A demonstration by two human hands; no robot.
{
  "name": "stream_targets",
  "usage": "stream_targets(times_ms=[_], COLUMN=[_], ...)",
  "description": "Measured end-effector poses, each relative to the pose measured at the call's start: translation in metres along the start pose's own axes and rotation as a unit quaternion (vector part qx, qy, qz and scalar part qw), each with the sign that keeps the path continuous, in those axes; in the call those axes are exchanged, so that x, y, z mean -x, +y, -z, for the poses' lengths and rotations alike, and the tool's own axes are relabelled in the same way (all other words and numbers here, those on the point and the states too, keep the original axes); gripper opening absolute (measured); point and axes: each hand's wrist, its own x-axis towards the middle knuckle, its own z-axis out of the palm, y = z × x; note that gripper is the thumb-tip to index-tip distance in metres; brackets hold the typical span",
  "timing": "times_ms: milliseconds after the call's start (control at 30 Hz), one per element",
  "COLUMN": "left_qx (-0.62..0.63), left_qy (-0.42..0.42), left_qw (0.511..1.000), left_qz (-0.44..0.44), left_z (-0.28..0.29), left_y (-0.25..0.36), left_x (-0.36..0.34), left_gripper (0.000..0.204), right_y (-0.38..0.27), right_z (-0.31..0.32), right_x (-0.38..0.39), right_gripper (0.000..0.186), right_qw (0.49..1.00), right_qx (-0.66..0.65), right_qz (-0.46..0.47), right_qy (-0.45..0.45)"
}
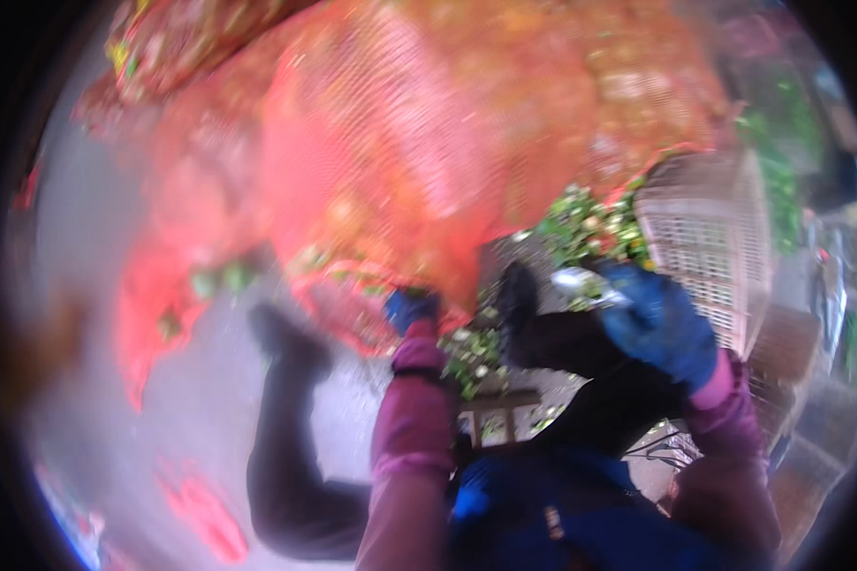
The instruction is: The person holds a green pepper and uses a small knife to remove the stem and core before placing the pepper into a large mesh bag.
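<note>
My left hand, in a blue glove, is closed on the gathered mouth of a large orange-red mesh sack. The sack bulges with round produce, whose kind the blur hides. In my right hand, also blue-gloved, is a shiny silver tool; its exact kind is too smeared to make out. That hand hovers over my right leg, beside a heap of green and white trimmings. My closed fingers are partly hidden on both sides.
A pale slotted plastic crate stands at the right. More filled mesh sacks lie at the far left. A loose piece of red mesh is on the grey floor. Trimmings are strewn between my legs near a small wooden frame.
</note>
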Motion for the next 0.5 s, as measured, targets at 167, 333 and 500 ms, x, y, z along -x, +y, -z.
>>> stream_targets(times_ms=[167, 333, 500], left_qx=[-0.018, -0.160, 0.074], left_qy=[-0.212, -0.100, -0.231], left_qw=[0.976, 0.979, 0.970], left_qz=[-0.035, -0.075, 0.030], left_z=[0.004, 0.033, 0.065], left_y=[0.009, 0.044, 0.023], left_x=[0.044, 0.094, 0.057], left_gripper=[0.084, 0.094, 0.086], right_y=[0.023, 0.031, 0.031], right_z=[-0.002, -0.001, -0.002], right_x=[0.019, 0.028, 0.024], right_gripper=[0.033, 0.049, 0.033], right_qw=[0.999, 0.998, 0.994], right_qx=[0.026, 0.041, -0.012], right_qz=[0.033, 0.029, 0.068], right_qy=[0.018, -0.028, 0.081])
